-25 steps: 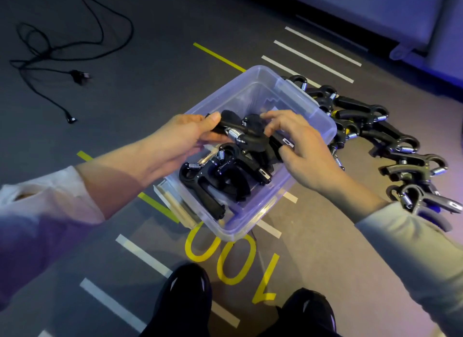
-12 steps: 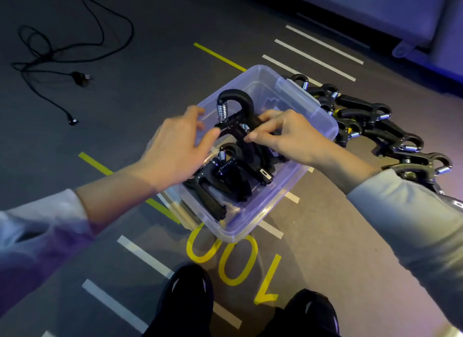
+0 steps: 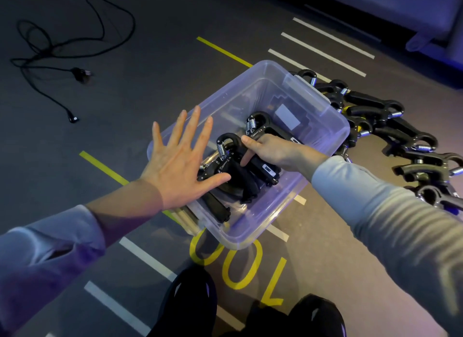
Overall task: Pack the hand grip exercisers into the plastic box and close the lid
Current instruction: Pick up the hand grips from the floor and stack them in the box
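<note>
A clear plastic box [image 3: 323, 126] stands open on the floor with several black hand grip exercisers [image 3: 240, 176] piled in its near half. My left hand [image 3: 180, 161] is spread flat with fingers apart over the box's left rim, its thumb touching the pile. Inside the box, my right hand [image 3: 273, 148] is closed around a black exerciser with a silver spring [image 3: 258, 126]. Several more exercisers [image 3: 400, 136] lie in a curved row on the floor just right of the box. The lid is partly visible under the box's near left corner [image 3: 185, 218].
A black cable with a plug [image 3: 75, 73] lies on the dark floor at the far left. White and yellow floor stripes and a yellow "100" marking [image 3: 240, 269] surround the box. My two black shoes [image 3: 190, 306] are at the bottom edge. A pale furniture edge [image 3: 426, 15] runs along the top right.
My left hand let go of the exerciser and opened flat over the box's left side. My right hand lowered the exerciser deeper into the box.
</note>
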Tool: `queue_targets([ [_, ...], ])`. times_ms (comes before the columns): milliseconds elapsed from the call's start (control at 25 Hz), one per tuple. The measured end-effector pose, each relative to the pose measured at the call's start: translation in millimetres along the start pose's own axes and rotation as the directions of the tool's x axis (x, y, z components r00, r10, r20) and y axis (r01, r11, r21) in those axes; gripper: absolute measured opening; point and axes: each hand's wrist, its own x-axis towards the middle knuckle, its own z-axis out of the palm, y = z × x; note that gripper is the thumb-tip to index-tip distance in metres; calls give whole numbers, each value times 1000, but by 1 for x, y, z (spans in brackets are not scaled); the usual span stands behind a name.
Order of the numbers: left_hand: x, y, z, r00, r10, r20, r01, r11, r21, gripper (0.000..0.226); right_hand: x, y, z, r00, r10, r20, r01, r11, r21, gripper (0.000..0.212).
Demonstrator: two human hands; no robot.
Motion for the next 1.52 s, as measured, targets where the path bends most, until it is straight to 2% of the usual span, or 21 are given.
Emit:
queue_targets([
  [120,0,-1,3,1000,0,-8,0,1000,-20,99,5,3,1,994,69,80,-70,997,15,61],
  [200,0,-1,4,1000,5,-10,-5,1000,-27,97,2,3,5,988,67,137,-42,983,-178,61],
  [320,0,-1,5,1000,7,-19,-8,1000,-28,95,-6,1,20,968,114,224,24,845,-534,73],
  [400,0,-1,5,1000,11,-21,-11,1000,-28,94,-14,-1,31,954,150,260,49,777,-628,82],
  [520,0,0,4,1000,10,-18,-10,1000,-26,92,-12,1,40,946,191,264,66,681,-729,82],
  [680,0,0,4,1000,13,-14,-13,1000,-16,89,1,17,44,958,217,188,22,596,-803,84],
  [840,0,-1,4,1000,14,6,-14,1000,-2,87,9,23,47,972,183,149,18,574,-819,89],
  [920,0,0,3,1000,13,13,-13,1000,-9,86,7,20,45,970,167,179,30,646,-763,92],
  [1000,1,1,1,1000,7,13,-7,1000,-24,87,-1,13,37,982,57,181,76,756,-650,92],
  [1080,4,3,-2,1000,6,8,-6,999,-42,91,-13,6,26,986,-157,57,161,802,-575,85],
  [1120,7,6,-4,1000,9,-2,-9,999,-51,94,-21,3,23,962,-268,-43,198,800,-566,82],
  [1160,11,9,-7,1000,17,-19,-18,998,-62,95,-28,1,20,922,-360,-146,219,791,-571,79],
  [1240,20,22,-14,997,58,-56,-61,996,-70,95,-41,2,16,837,-447,-317,200,788,-582,77],
  [1360,36,49,-21,983,148,-106,-154,987,-45,94,-56,16,2,762,-415,-498,106,838,-535,79],
  [1520,61,93,-27,961,251,-113,-257,966,-39,98,-70,51,-22,675,-304,-673,-51,890,-453,83],
])
